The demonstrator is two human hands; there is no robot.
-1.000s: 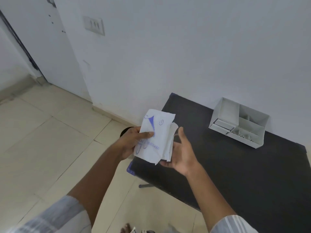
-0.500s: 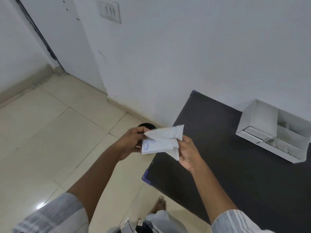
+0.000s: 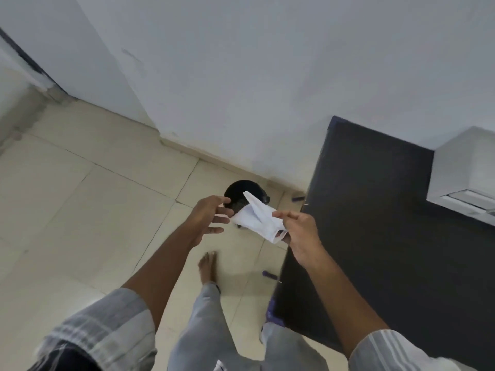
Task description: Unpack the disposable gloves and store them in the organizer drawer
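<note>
A crumpled white paper wrapper (image 3: 257, 219) from the gloves is pinched in my right hand (image 3: 298, 235), held in the air just above a black round bin (image 3: 242, 192) on the floor. My left hand (image 3: 207, 215) is beside the wrapper's left edge with fingers spread, holding nothing. The white organizer (image 3: 463, 167) sits on the dark table (image 3: 375, 210) at the far right, partly cut off by the frame edge. No gloves are visible.
A white wall runs behind the bin and the table. Beige floor tiles spread to the left. My bare foot (image 3: 207, 266) and grey trouser legs stand between the bin and the table's left edge.
The view has swung left and down toward the bin. My left hand has let go of the wrapper and opened; my right hand carries the wrapper over the bin.
</note>
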